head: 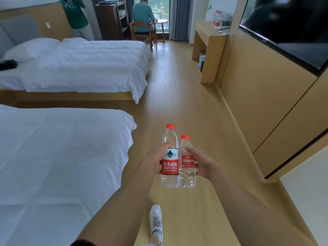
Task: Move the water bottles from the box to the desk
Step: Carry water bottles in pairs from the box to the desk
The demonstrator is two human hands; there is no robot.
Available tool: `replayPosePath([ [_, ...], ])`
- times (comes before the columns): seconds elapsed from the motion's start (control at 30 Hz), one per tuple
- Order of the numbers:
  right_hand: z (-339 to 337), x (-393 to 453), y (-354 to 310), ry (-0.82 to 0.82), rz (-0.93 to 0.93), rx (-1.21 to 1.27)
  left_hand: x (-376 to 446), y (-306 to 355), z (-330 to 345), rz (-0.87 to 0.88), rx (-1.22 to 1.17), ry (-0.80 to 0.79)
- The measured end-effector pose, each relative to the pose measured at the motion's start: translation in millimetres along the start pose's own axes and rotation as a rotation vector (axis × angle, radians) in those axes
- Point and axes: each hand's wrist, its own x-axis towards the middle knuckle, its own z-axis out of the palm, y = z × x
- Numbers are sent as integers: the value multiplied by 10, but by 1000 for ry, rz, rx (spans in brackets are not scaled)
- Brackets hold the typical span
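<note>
Bottles held upright side by side over the wood floor [179, 89], touching: left hand [154, 161] wraps fingers round the tall bottle [170, 157] at its red label, right hand [200, 166] grips the short bottle [187, 164], thumb up near its shoulder. Both w/ red caps, clear water inside. Worktop [205, 31] far ahead on the right by the window, more bottles [217, 19] standing on it; two white beds [85, 66] on the left, a white shoe [156, 222] below the arms.
</note>
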Motion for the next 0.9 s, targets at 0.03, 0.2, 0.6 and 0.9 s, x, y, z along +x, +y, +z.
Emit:
replayPosePath([
  [0.03,9,90,-48,-4,11,-10,79,39,-21,-2,-10,-5],
  [0.2,97,671,-565,-13,7,-65,570,518,-214,43,-57,-8],
  [0.6,996,2450,-2206,-97,-49,-165,1760,2196,-1560,126,-190,86],
  [0.9,1953,3555,-2833,-227,-21,-266,2226,2762,-2582,142,-307,233],
])
